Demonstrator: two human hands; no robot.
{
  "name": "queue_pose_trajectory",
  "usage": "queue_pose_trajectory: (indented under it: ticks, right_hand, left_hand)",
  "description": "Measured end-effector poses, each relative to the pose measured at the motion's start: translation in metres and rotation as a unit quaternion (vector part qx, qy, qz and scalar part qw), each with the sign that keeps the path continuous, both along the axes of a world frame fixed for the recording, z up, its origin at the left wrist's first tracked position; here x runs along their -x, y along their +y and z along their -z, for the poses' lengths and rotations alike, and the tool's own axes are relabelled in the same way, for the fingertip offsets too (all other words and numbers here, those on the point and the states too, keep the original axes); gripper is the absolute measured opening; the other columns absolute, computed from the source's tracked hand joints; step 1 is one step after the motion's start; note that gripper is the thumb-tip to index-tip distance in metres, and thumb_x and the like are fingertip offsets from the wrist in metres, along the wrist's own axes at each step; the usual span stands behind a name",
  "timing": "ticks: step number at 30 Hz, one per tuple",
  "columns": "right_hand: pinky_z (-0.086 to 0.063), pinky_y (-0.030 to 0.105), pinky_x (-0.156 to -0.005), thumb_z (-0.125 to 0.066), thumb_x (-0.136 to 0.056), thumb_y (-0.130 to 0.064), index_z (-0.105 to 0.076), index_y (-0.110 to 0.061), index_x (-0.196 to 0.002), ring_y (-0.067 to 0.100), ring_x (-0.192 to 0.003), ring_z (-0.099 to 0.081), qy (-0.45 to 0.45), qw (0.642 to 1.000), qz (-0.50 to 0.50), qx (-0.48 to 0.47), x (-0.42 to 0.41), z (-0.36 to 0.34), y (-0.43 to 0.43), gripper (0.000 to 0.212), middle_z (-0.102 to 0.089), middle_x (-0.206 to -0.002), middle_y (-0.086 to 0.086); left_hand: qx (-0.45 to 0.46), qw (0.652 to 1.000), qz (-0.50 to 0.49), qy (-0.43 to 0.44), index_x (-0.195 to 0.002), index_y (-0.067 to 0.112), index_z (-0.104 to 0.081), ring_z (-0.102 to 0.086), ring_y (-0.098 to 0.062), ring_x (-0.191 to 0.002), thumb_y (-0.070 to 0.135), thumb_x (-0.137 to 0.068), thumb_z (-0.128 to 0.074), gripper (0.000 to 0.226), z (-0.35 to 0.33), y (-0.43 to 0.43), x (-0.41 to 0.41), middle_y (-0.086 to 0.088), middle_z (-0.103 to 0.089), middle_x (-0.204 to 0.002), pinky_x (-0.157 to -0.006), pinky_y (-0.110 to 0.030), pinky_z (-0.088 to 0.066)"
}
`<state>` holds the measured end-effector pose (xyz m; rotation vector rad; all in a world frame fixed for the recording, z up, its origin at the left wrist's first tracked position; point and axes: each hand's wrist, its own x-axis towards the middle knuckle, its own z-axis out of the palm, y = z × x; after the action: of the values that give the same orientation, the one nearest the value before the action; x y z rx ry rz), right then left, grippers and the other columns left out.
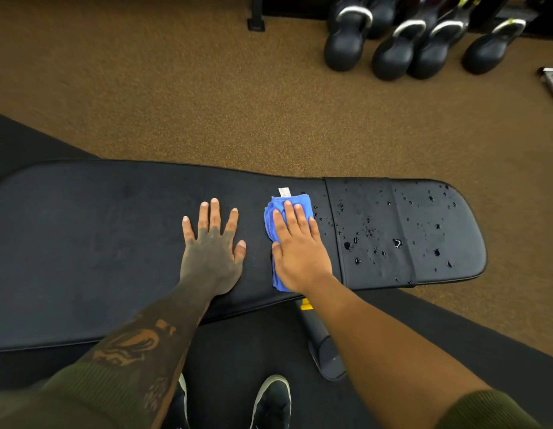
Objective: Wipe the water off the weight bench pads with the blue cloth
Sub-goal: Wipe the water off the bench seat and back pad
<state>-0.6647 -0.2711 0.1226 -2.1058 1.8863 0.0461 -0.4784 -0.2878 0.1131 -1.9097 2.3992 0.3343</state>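
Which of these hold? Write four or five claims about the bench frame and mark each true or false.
1. The right hand presses flat on the cloth. True.
2. The left hand grips the cloth. False: the left hand lies flat on the bare long pad, apart from the cloth.
3. Water drops sit on the short pad, right of the cloth. True.
4. The kettlebells stand on the bench. False: the kettlebells stand on the floor beyond it.
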Motion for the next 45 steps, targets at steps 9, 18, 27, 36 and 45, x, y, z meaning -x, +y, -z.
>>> queue_pose_trajectory:
  ticks: [9,18,27,36,45]
  right_hand:
    - [0.008,0.044,-0.121,-0.027,-0.101,-0.033,0.003,-0.016,-0.156,0.025,-0.149,0.018,0.008,1.000,0.009,-0.001,-0.020,0.000,-0.001,0.065,0.013,-0.164,0.007]
    - [0.003,0.043,-0.122,-0.018,-0.097,-0.035,-0.002,-0.017,-0.157,0.022,-0.151,0.013,0.007,1.000,0.006,-0.001,0.019,0.001,0.010,0.064,0.009,-0.165,0.004]
    - [0.003,0.047,-0.122,-0.029,-0.101,-0.032,0.002,-0.014,-0.156,0.026,-0.150,0.017,0.014,1.000,0.023,-0.009,0.002,-0.001,-0.011,0.065,0.013,-0.164,0.007]
    - [0.001,0.043,-0.123,-0.014,-0.095,-0.035,-0.002,-0.015,-0.157,0.022,-0.151,0.013,0.008,1.000,0.017,0.000,0.040,0.002,0.007,0.066,0.008,-0.165,0.004]
    - [0.007,0.044,-0.122,-0.027,-0.101,-0.032,0.004,-0.012,-0.156,0.027,-0.149,0.018,0.013,0.999,0.030,-0.013,0.015,-0.001,-0.022,0.065,0.015,-0.163,0.010]
  left_hand:
    - [0.005,1.000,-0.004,-0.018,-0.152,0.016,0.006,0.014,-0.030,-0.148,0.050,-0.095,-0.015,0.070,0.005,0.000,0.002,-0.015,0.012,-0.161,-0.118,-0.056,0.002]
    - [0.001,1.000,0.005,0.003,-0.153,0.012,0.003,0.013,-0.029,-0.148,0.048,-0.096,-0.021,0.071,-0.001,0.000,0.002,-0.015,0.010,-0.161,-0.120,-0.050,0.001]
    - [-0.001,1.000,0.020,0.004,-0.152,0.011,0.007,0.017,-0.027,-0.147,0.048,-0.097,-0.019,0.071,-0.003,-0.004,0.020,-0.014,0.015,-0.160,-0.120,-0.047,0.005]
    - [0.010,1.000,0.012,0.003,-0.152,0.008,0.002,0.011,-0.029,-0.148,0.049,-0.096,-0.022,0.073,0.002,-0.005,0.027,-0.015,0.008,-0.161,-0.120,-0.049,0.000]
    - [0.007,1.000,0.006,-0.001,-0.151,0.009,0.006,0.014,-0.028,-0.148,0.049,-0.095,-0.020,0.074,0.003,-0.006,0.029,-0.014,0.012,-0.161,-0.120,-0.049,0.001]
